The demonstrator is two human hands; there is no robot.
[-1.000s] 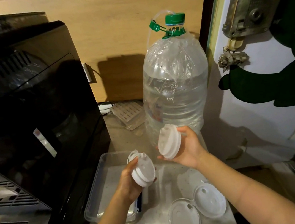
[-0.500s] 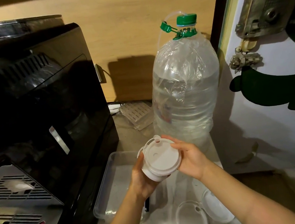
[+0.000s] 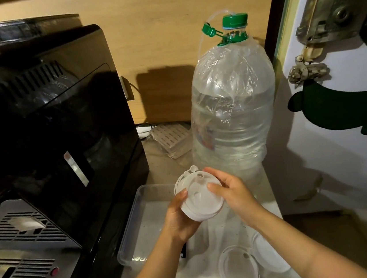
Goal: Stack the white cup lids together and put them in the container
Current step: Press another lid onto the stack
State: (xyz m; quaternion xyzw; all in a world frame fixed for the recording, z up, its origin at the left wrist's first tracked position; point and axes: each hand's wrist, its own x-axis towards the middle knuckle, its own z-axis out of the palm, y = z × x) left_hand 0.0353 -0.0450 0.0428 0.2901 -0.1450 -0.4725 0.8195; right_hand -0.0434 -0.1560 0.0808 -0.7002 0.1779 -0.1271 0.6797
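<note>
A stack of white cup lids (image 3: 199,197) is held above the counter, tilted toward me. My left hand (image 3: 178,218) cups the stack from below and the left, thumb on its face. My right hand (image 3: 233,192) presses on the stack's right side with thumb and fingers. Under and left of the hands sits a clear plastic container (image 3: 133,223); I see no lids in it. On the counter near my right forearm lie a white lid (image 3: 268,255) and a clear lid (image 3: 237,268).
A large water bottle (image 3: 232,109) with a green cap stands just behind the hands. A black coffee machine (image 3: 50,132) fills the left side. A white door (image 3: 337,120) with a metal lock is at the right. Ribbed trays (image 3: 171,138) lie against the wooden back wall.
One second ago each hand held separate lids. They came together into one stack, which now sits pressed between both hands. The view has shifted slightly.
</note>
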